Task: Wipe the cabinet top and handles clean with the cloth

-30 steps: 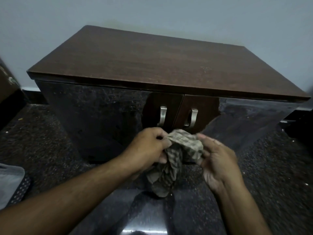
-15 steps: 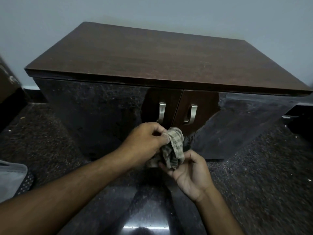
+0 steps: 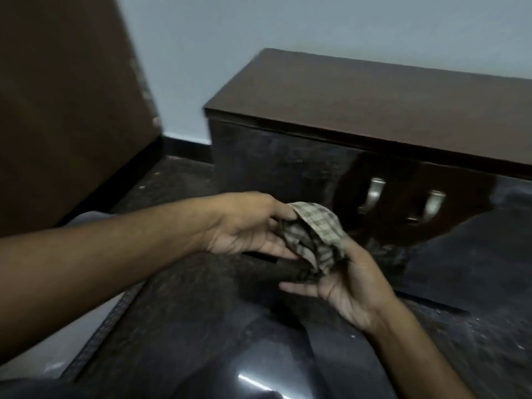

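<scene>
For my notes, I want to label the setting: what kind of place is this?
Probably a room in a home or office, though I cannot tell which. It shows a low wooden cabinet with two metal handles, a painted wall and a dark polished floor.

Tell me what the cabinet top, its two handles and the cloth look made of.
Dark brown cabinet top: wood or wood-look laminate, matte, faint grain.
Two curved silver handles: apparently metal, brushed satin sheen.
Checked beige cloth: soft woven fabric, crumpled into folds.
</scene>
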### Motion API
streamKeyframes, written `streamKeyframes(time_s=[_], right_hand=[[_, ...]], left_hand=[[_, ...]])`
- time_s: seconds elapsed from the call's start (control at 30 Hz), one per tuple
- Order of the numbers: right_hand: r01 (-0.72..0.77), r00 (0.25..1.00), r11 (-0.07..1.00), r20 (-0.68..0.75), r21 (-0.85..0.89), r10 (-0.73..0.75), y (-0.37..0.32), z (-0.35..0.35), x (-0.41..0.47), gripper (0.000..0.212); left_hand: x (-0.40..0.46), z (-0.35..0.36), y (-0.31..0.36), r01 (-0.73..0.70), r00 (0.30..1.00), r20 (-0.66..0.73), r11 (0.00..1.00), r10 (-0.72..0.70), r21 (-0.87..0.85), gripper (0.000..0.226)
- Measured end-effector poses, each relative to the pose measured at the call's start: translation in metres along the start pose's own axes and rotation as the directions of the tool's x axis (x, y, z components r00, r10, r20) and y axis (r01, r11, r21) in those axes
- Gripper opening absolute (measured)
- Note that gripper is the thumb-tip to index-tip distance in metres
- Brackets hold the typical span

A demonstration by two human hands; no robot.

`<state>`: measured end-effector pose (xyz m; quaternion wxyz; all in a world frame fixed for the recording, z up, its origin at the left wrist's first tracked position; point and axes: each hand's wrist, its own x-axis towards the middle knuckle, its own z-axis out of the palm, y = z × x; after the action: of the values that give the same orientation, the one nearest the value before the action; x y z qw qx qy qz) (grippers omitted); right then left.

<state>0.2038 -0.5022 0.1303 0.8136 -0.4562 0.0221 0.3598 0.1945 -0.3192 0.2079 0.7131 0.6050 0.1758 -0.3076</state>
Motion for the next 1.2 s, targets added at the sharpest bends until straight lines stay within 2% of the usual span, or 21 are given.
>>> streamKeyframes(time_s=[0.07, 0.17, 0.23, 0.3, 0.33, 0.4, 0.47, 0.53, 0.6, 0.67, 0.7, 0.8, 0.87, 0.97, 1.07, 1.2], right_hand=[[-0.048, 0.993, 0.998, 0.104, -0.036, 0.052, 0.011, 0.025, 0.013, 0.043], [-0.093, 0.968, 0.975, 0.212, -0.202, 0.136, 0.035, 0.071, 0.042, 0.041], [-0.054, 0.973, 0.941, 0.193, -0.334, 0.124, 0.043, 0.088, 0.053, 0.049], [-0.045, 0.96, 0.883, 0.223, -0.467, 0.167, 0.066, 0.12, 0.063, 0.049], [-0.045, 0.949, 0.852, 0.245, -0.521, 0.2, 0.078, 0.136, 0.067, 0.048], [-0.039, 0.919, 0.795, 0.292, -0.605, 0.267, 0.101, 0.166, 0.076, 0.041], [-0.033, 0.897, 0.769, 0.321, -0.639, 0.305, 0.121, 0.189, 0.088, 0.03], [-0.008, 0.885, 0.747, 0.343, -0.665, 0.315, 0.132, 0.206, 0.104, 0.025], [0.028, 0.888, 0.706, 0.342, -0.707, 0.307, 0.14, 0.217, 0.122, 0.025], [0.068, 0.889, 0.639, 0.337, -0.766, 0.31, 0.148, 0.22, 0.142, 0.022], [0.055, 0.888, 0.62, 0.322, -0.783, 0.329, 0.152, 0.221, 0.152, 0.021], [-0.054, 0.883, 0.664, 0.275, -0.746, 0.381, 0.171, 0.226, 0.181, 0.025], [-0.029, 0.907, 0.65, 0.254, -0.759, 0.336, 0.188, 0.233, 0.204, 0.024], [0.043, 0.934, 0.514, 0.218, -0.857, 0.284, 0.218, 0.244, 0.236, 0.02], [0.157, 0.927, 0.296, 0.244, -0.942, 0.285, 0.247, 0.244, 0.258, 0.018], [0.359, 0.87, -0.071, 0.306, -0.931, 0.386, 0.263, 0.237, 0.267, 0.021]], left_hand=[[-0.023, -0.024, -0.018, -0.042, 0.996, -0.073, 0.999, 0.042, 0.001, 0.031], [-0.063, -0.064, -0.06, -0.127, 0.93, -0.337, 0.988, 0.148, 0.085, 0.014], [-0.077, -0.082, -0.082, -0.085, 0.9, -0.415, 0.987, 0.134, 0.134, 0.011], [-0.102, -0.104, -0.114, -0.04, 0.877, -0.473, 0.993, 0.087, 0.11, 0.011], [-0.114, -0.113, -0.129, -0.044, 0.865, -0.496, 0.996, 0.074, 0.072, 0.014], [-0.131, -0.131, -0.158, -0.106, 0.863, -0.504, 0.988, 0.034, -0.115, 0.019], [-0.141, -0.146, -0.182, -0.199, 0.905, -0.424, 0.913, 0.031, -0.357, 0.032], [-0.139, -0.166, -0.195, -0.286, 0.899, -0.436, 0.819, 0.049, -0.498, 0.038], [-0.127, -0.186, -0.199, -0.399, 0.837, -0.545, 0.725, 0.038, -0.562, 0.039], [-0.114, -0.2, -0.195, -0.482, 0.765, -0.643, 0.679, 0.019, -0.553, 0.041], [-0.107, -0.206, -0.193, -0.505, 0.725, -0.688, 0.683, 0.004, -0.528, 0.04], [-0.093, -0.229, -0.198, -0.521, 0.597, -0.8, 0.723, -0.07, -0.453, 0.037], [-0.087, -0.247, -0.204, -0.489, 0.511, -0.854, 0.783, -0.1, -0.384, 0.04], [-0.079, -0.271, -0.215, -0.391, 0.427, -0.896, 0.868, -0.122, -0.305, 0.051], [-0.072, -0.282, -0.227, -0.29, 0.361, -0.924, 0.925, -0.129, -0.243, 0.05], [-0.063, -0.287, -0.236, -0.206, 0.366, -0.93, 0.973, -0.018, -0.099, 0.05]])
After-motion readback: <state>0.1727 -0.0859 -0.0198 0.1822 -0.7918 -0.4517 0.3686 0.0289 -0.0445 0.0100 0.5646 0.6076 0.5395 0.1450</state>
